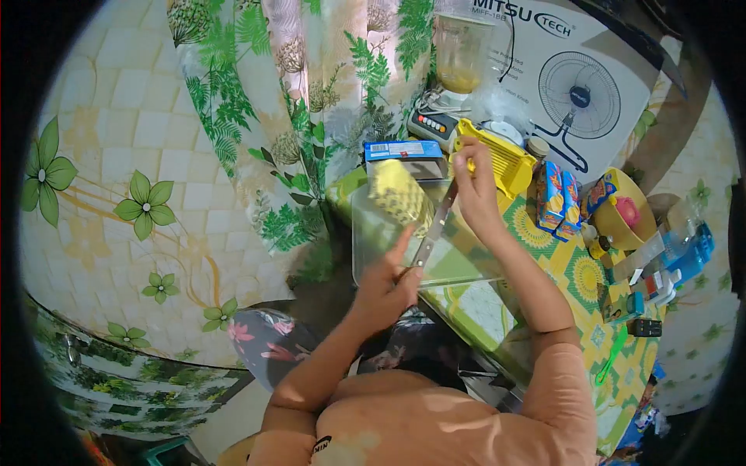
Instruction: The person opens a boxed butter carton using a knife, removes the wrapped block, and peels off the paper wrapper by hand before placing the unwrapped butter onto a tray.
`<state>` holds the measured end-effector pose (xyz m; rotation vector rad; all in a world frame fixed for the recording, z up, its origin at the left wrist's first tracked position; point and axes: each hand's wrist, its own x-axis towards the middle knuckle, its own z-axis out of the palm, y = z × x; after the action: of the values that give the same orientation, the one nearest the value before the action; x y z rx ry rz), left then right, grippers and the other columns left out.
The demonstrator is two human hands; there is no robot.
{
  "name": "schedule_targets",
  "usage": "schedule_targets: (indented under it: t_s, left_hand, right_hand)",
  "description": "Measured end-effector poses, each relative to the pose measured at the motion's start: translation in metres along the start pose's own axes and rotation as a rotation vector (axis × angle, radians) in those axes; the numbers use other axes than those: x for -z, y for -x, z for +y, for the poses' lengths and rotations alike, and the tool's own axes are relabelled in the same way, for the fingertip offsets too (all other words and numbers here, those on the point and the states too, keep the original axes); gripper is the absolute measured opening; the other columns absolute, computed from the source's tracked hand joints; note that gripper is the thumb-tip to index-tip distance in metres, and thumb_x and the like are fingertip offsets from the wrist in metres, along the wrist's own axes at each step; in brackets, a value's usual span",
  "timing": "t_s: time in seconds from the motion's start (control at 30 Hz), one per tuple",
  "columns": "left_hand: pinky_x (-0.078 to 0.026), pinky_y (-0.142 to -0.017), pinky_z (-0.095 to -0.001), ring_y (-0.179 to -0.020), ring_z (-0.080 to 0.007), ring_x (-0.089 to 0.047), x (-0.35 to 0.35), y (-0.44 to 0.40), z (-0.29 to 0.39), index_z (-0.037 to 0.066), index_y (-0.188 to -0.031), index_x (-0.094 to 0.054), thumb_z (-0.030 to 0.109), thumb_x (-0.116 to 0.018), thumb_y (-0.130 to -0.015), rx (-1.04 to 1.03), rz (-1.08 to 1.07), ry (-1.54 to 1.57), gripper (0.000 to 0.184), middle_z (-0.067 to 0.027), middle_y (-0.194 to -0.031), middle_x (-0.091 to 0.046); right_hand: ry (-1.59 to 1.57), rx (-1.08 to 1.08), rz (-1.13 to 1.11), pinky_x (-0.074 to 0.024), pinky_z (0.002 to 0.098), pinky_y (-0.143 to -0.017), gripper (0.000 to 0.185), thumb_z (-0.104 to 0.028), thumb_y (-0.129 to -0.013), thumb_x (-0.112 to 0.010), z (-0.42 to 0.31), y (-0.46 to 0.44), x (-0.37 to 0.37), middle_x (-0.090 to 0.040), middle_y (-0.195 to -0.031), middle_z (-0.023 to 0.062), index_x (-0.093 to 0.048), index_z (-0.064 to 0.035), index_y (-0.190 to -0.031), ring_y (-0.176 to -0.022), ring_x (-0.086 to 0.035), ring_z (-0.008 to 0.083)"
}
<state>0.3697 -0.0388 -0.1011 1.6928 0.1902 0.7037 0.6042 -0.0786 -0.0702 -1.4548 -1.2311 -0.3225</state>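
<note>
The left forearm reached up and inward from the lower left, and the left hand [385, 291] was curled around the handle of a knife [435, 225], its fingers closed on it. The index finger [402, 242] stretched forward toward the lower end of a peeled yellow fruit with rows of dark spots, apparently a pineapple [398, 193]. The blade slanted up and to the right, beside the fruit.

The right arm was extended farther, nearly straight, with the bare forearm rising from a peach sleeve [559, 380]. The right hand [475, 167] was raised at the upper end of the blade, its fingers bent and drawn together; whether they gripped the blade or something small could not be told. Behind this hand stood a yellow slotted tool [513, 167], partly covered by it.

The pineapple was tilted over a clear tray [359, 256] on the worktop [536, 252], just in front of an open blue box [404, 150]. The blade's tip was hidden near the right hand, and the left palm hid most of the handle. It was hard to make out whether the index finger touched the fruit, or whether the fruit rested on the tray. The forearms and the glare blurred the tray's near and right edges.
</note>
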Motion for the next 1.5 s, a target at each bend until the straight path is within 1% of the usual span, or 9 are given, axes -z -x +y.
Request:
schedule_targets:
  t_s: [0.03, 0.17, 0.33, 0.47, 0.63, 0.73, 0.93, 1.23, 1.5]
  left_hand:
    - [-0.045, -0.073, -0.0254, -0.072, -0.011, -0.058, 0.013, -0.011, -0.035, 0.005, -0.135, -0.049, 0.008, -0.054, -0.093, -0.255, 0.049, -0.159, 0.042, -0.0094, -0.077, -0.061]
    - [-0.044, -0.087, -0.0289, -0.09, -0.0114, -0.062, 0.066, -0.04, -0.077, 0.003, -0.118, -0.059, 0.006, -0.06, -0.087, -0.288, -0.206, -0.414, 0.031, -0.0183, -0.113, -0.065]
    - [-0.048, -0.083, -0.0286, -0.075, -0.0088, -0.062, 0.058, -0.034, -0.063, -0.004, -0.115, -0.057, 0.008, -0.061, -0.086, 0.144, -0.167, 0.056, 0.031, -0.0206, -0.12, -0.063]
    - [-0.049, -0.081, -0.0268, -0.071, -0.0074, -0.061, 0.057, -0.032, -0.063, -0.005, -0.11, -0.058, 0.009, -0.062, -0.086, 0.093, -0.136, 0.11, 0.029, -0.025, -0.128, -0.057]
    - [-0.048, -0.077, -0.0258, -0.069, -0.007, -0.06, 0.065, -0.019, -0.036, -0.003, -0.128, -0.051, 0.007, -0.063, -0.084, -0.09, -0.037, -0.149, 0.047, -0.0149, -0.1, -0.066]
    - [-0.048, -0.071, -0.0255, -0.066, -0.0076, -0.058, 0.079, 0.001, -0.034, 0.002, -0.14, -0.045, 0.006, -0.062, -0.083, -0.106, 0.049, -0.158, 0.059, -0.006, -0.076, -0.066]
    - [-0.046, -0.064, -0.0227, -0.06, -0.0076, -0.057, 0.1, 0.034, -0.009, 0.005, -0.14, -0.046, 0.004, -0.06, -0.082, 0.11, 0.135, -0.209, 0.06, -0.0036, -0.066, -0.064]
    - [-0.044, -0.061, -0.0215, -0.06, -0.0053, -0.053, 0.116, 0.068, -0.004, 0.004, -0.14, -0.046, 0.002, -0.059, -0.085, 0.215, 0.21, -0.135, 0.057, 0.0007, -0.064, -0.058]
    - [-0.04, -0.056, -0.0202, -0.06, -0.0042, -0.051, 0.128, 0.073, -0.005, 0.001, -0.14, -0.045, 0.005, -0.059, -0.083, 0.148, 0.199, -0.166, 0.059, 0.001, -0.066, -0.059]
  right_hand:
    - [0.019, 0.038, 0.075, -0.0446, 0.0363, -0.087, 0.022, -0.023, -0.097, -0.052, 0.01, 0.0, -0.003, -0.052, -0.114, 0.0172, -0.052, -0.0016, -0.102, -0.103, -0.054, 0.0289]
    - [-0.184, -0.205, -0.019, -0.0397, 0.0393, -0.095, 0.019, -0.018, -0.097, -0.049, 0.006, 0.018, -0.014, -0.05, -0.118, 0.0195, -0.049, 0.0008, -0.1, -0.11, -0.05, 0.0315]
    - [-0.061, -0.097, -0.223, -0.0354, 0.0424, -0.1, 0.014, -0.014, -0.096, -0.047, 0.028, 0.045, -0.035, -0.05, -0.118, 0.0216, -0.048, -0.0001, -0.096, -0.113, -0.048, 0.0364]
    - [0.034, 0.009, -0.117, -0.034, 0.0428, -0.101, 0.016, -0.017, -0.096, -0.049, 0.027, 0.042, -0.031, -0.05, -0.117, 0.022, -0.049, -0.001, -0.095, -0.114, -0.047, 0.0375]
    - [0.118, -0.061, 0.127, -0.0364, 0.0379, -0.098, 0.022, -0.023, -0.094, -0.055, 0.034, 0.024, -0.014, -0.055, -0.108, 0.0184, -0.056, -0.0014, -0.095, -0.11, -0.05, 0.0337]
    - [0.303, -0.181, -0.17, -0.0447, 0.0347, -0.086, 0.025, -0.026, -0.091, -0.06, 0.051, 0.01, 0.011, -0.063, -0.093, 0.0138, -0.063, -0.0012, -0.091, -0.093, -0.06, 0.0262]
    - [0.268, -0.422, -0.317, -0.0498, 0.0328, -0.063, 0.024, -0.027, -0.084, -0.067, 0.077, 0.005, 0.03, -0.069, -0.076, 0.0106, -0.07, -0.0043, -0.089, -0.065, -0.065, 0.0193]
    - [0.619, -0.203, -0.416, -0.0528, 0.0423, -0.068, 0.022, -0.029, -0.082, -0.064, 0.099, -0.028, -0.008, -0.07, -0.086, 0.0132, -0.073, -0.0116, -0.093, -0.078, -0.068, 0.0309]
    - [0.803, -0.288, -0.492, -0.0535, 0.042, -0.067, 0.023, -0.033, -0.081, -0.065, 0.093, -0.047, -0.022, -0.071, -0.086, 0.0105, -0.073, -0.0159, -0.094, -0.078, -0.068, 0.0294]
